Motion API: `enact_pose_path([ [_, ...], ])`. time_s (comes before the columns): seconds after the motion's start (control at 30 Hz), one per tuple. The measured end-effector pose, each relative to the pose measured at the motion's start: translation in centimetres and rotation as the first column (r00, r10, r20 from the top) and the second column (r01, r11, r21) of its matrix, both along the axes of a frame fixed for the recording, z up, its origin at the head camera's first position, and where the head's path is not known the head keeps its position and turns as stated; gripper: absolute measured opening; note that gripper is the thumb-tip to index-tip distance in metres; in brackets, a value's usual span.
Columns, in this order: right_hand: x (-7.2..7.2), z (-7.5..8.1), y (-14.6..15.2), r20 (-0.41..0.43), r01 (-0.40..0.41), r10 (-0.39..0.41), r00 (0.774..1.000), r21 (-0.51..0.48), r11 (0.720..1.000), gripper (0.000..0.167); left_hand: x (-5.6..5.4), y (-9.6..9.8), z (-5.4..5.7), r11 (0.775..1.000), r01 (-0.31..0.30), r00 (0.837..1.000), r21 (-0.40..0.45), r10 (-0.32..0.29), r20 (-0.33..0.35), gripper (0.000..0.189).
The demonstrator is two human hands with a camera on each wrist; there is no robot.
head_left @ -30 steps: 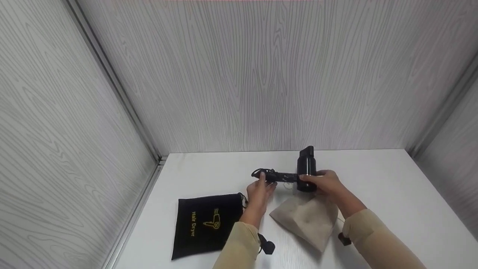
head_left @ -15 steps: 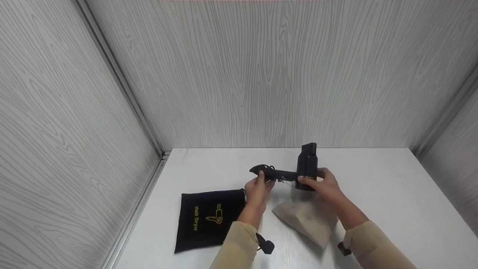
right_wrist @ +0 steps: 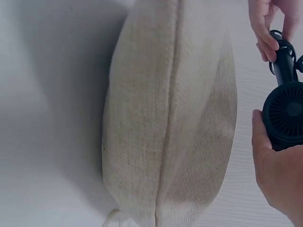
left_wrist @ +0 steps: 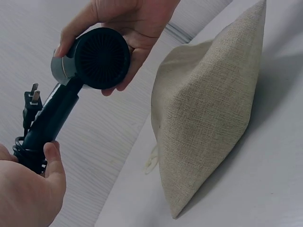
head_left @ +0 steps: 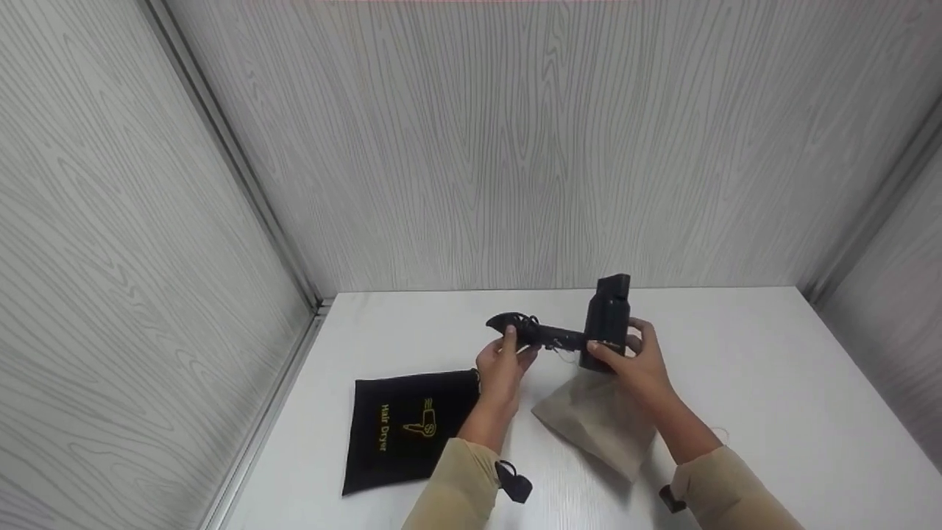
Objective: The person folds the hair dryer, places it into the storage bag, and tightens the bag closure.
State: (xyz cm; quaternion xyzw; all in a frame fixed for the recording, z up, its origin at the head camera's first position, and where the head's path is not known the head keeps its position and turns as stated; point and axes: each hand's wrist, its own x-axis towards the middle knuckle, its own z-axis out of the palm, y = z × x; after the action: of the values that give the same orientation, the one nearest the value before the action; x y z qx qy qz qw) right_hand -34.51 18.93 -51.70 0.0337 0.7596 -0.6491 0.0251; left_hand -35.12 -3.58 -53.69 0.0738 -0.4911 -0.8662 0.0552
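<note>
Both hands hold a black hair dryer [head_left: 608, 316] above the table. My left hand [head_left: 503, 366] grips the end of its handle, where the cord [left_wrist: 21, 149] is wound round; a two-pin plug [left_wrist: 34, 97] sticks out beside the handle. My right hand [head_left: 639, 362] holds the barrel near its rear, thumb on one side and fingers on the other. The round rear grille [left_wrist: 102, 59] shows in both wrist views. Below the dryer lies a bulging beige cloth bag [head_left: 600, 423] with a pale drawstring [left_wrist: 152, 161].
A flat black pouch [head_left: 408, 430] with "Hair Dryer" printed in yellow lies left of my left forearm. The white table [head_left: 758, 368] meets a wood-grain panel [head_left: 471, 147] at the back, with side panels left and right.
Both hands have raised the hair dryer slightly, and its barrel end has tipped a little to the right. The beige bag and the black pouch stay in place.
</note>
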Motion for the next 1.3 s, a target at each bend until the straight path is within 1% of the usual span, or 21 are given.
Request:
enact_pose_path([
  [0.1, 0.4, 0.3, -0.3, -0.015, 0.011, -0.012, 1.000, -0.030, 0.999, 0.110, 0.1, -0.3, 0.6, 1.000, 0.001, 1.000, -0.017, -0.001, -0.004, 0.043],
  [0.2, 0.7, 0.5, -0.3, -0.032, 0.024, -0.026, 0.999, -0.041, 0.999, 0.110, 0.4, -0.5, 1.3, 0.999, 0.025, 1.000, -0.038, -0.026, -0.014, 0.047],
  [0.37, 1.0, 0.5, -0.2, -0.063, 0.017, -0.020, 0.998, -0.060, 0.998, 0.104, 0.9, -0.6, 2.6, 0.998, 0.054, 0.998, -0.039, -0.055, -0.019, 0.049],
  [0.5, 1.4, 0.7, -0.1, -0.106, 0.020, -0.027, 0.994, -0.068, 0.998, 0.099, 1.0, -0.6, 3.4, 0.998, 0.057, 0.998, -0.028, -0.058, -0.021, 0.046],
  [0.63, 1.8, 0.9, -0.1, -0.144, 0.004, -0.012, 0.989, -0.057, 0.998, 0.097, 1.2, -0.7, 3.6, 0.998, 0.043, 0.999, -0.052, -0.044, -0.017, 0.042],
  [0.8, 2.2, 1.0, -0.1, -0.171, -0.026, 0.018, 0.985, -0.042, 0.999, 0.096, 1.4, -1.0, 3.8, 0.991, 0.034, 0.999, -0.126, -0.037, -0.022, 0.039],
  [0.93, 2.3, 1.6, 0.1, -0.204, -0.047, 0.042, 0.978, -0.017, 0.999, 0.096, 1.5, -1.2, 4.0, 0.990, 0.075, 0.995, -0.116, -0.082, -0.055, 0.043],
  [1.1, 2.3, 2.5, 0.8, -0.224, -0.063, 0.066, 0.972, 0.022, 0.998, 0.096, 1.9, -1.1, 3.9, 0.989, 0.134, 0.987, -0.056, -0.138, -0.079, 0.044],
  [1.3, 2.7, 3.2, 1.6, -0.260, -0.078, 0.102, 0.960, 0.098, 0.992, 0.096, 2.5, -1.1, 3.8, 0.980, 0.189, 0.976, -0.067, -0.195, -0.100, 0.044],
])
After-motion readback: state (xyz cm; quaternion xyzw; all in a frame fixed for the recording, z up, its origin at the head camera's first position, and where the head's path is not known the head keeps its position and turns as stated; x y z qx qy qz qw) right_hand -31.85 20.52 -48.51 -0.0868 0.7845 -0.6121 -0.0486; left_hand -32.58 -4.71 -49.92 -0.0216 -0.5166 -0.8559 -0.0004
